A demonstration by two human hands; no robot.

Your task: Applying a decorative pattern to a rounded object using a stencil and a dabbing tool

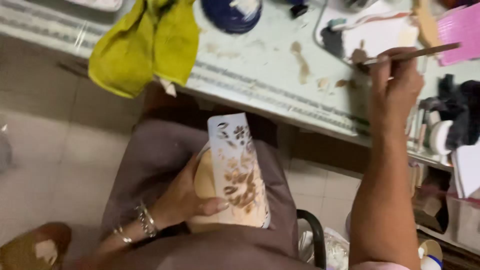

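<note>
On my lap, my left hand grips a tan rounded piece with a white flower-pattern stencil wrapped over it; brown paint shows through the stencil's lower cut-outs. My thumb presses on the stencil's lower edge. My right hand reaches out over the table and holds a thin paintbrush. The brush tip rests in brown paint on a white palette.
The pale table carries brown paint smears, a yellow-green cloth hanging over its edge, a dark blue bowl and a pink sheet. Brushes and dark clutter lie at the right. Tiled floor lies left.
</note>
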